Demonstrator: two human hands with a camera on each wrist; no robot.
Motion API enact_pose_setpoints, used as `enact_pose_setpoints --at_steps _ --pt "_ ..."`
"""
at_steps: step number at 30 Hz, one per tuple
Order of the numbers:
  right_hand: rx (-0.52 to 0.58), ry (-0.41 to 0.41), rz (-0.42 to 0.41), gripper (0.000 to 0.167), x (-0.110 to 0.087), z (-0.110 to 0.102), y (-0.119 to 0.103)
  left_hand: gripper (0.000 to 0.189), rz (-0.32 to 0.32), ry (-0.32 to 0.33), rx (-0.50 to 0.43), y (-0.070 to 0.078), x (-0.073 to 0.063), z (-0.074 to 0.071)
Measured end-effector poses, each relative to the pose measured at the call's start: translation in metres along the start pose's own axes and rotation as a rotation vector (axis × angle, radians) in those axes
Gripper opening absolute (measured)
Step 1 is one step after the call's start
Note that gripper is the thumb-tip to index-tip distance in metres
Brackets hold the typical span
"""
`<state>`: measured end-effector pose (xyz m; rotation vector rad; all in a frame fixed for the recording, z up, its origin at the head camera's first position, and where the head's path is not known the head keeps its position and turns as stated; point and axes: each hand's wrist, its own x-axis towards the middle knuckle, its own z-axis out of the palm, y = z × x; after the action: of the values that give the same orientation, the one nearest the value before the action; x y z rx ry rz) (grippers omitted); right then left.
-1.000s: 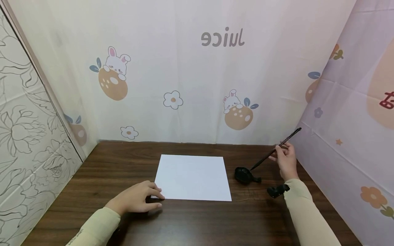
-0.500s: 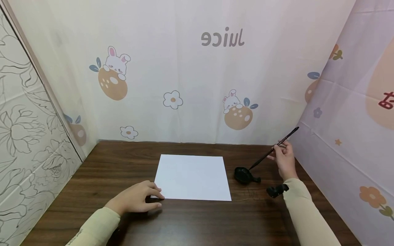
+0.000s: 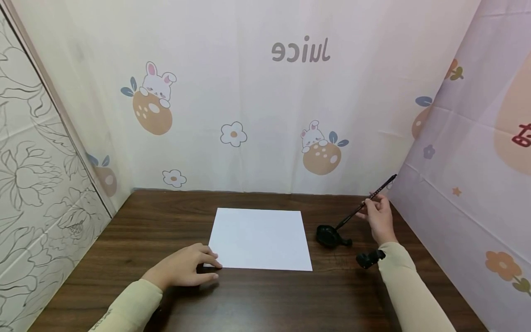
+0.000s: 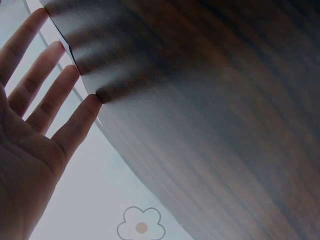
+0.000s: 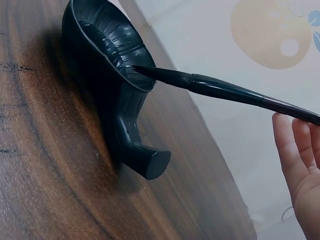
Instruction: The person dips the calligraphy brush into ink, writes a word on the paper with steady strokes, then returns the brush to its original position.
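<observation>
In the head view, a white sheet of paper (image 3: 261, 240) lies on the table. My left hand (image 3: 182, 267) rests at its near left corner, fingers extended; the left wrist view shows the fingertips (image 4: 90, 100) along the paper's edge. To the right of the sheet stands a black ink dish (image 3: 327, 236) with a bent handle. My right hand (image 3: 379, 219) holds a dark writing brush (image 3: 349, 217) between thumb and fingers, its shaft slanting up to the right. In the right wrist view, the brush's dark bristles (image 5: 167, 76) reach over the dish's rim into the ribbed bowl (image 5: 120, 35).
The dark wood table (image 3: 265, 304) ends at a pale printed curtain (image 3: 265, 92) at the back. Another printed sheet (image 3: 469, 193) closes off the right side, close to the right hand. A black device (image 3: 369, 259) is strapped to the right wrist.
My right hand has shifted slightly left, and the brush's upper end has swung left with it. The brush tip stays at the dish. The left hand and the paper have not moved.
</observation>
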<state>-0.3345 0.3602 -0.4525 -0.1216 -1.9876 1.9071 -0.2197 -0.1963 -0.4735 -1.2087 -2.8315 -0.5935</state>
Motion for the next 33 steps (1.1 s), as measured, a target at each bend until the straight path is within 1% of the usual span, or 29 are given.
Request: enact_pose_setpoints --at_steps 2,10,14,21,26,33 --pt "-0.011 0.01 0.01 0.03 0.0 -0.001 0.001 0.029 -0.002 -0.003 0.001 0.0 0.0 0.0" --pt "0.055 0.037 0.038 0.026 0.002 -0.004 0.0 0.03 -0.002 0.0 0.0 0.0 0.0 0.0" --pt "0.058 0.046 0.043 0.024 0.0 -0.006 -0.003 0.03 -0.001 0.0 0.0 0.0 0.0 0.0" --pt "0.065 0.051 0.007 0.023 -0.001 -0.008 -0.008 0.03 -0.005 -0.002 0.002 0.0 0.0 0.0" --pt "0.063 0.076 -0.018 0.027 0.003 -0.011 -0.009 0.032 -0.006 -0.005 0.005 -0.001 0.0 0.001" --pt "0.007 0.075 -0.068 0.034 0.002 -0.01 -0.021 0.031 0.007 0.004 0.006 -0.002 0.0 0.001"
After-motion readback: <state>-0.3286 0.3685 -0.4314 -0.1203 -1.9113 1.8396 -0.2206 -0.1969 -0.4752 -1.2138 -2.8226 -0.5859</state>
